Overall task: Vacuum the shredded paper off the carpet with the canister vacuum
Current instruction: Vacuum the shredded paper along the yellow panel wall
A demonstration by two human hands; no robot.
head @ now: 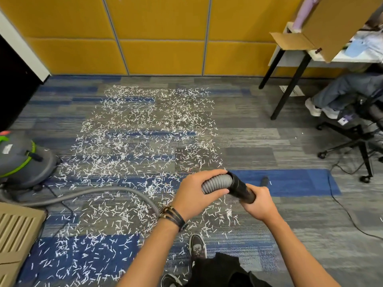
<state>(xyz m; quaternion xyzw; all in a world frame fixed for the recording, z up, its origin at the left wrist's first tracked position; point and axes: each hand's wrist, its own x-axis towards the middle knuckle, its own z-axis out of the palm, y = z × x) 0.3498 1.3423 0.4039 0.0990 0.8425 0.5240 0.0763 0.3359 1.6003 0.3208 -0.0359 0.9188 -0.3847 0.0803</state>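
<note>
White shredded paper (143,141) lies scattered over the blue and grey carpet (259,141), from near the wall down to my feet. The grey canister vacuum (22,160) with green trim stands at the left. Its grey ribbed hose (99,193) curves across the floor up to my hands. My left hand (196,193) grips the ribbed hose end (217,183). My right hand (259,204) grips the black tube (242,188) joined to it. The tube's far tip (265,180) points right, above the blue carpet patch.
A yellow panelled wall (155,38) closes the back. A white desk with black legs (290,79) stands at the right, with a seated person's legs (342,92) and an office chair base (356,141). A black cable (342,208) runs across the right floor. A beige slatted unit (16,235) sits lower left.
</note>
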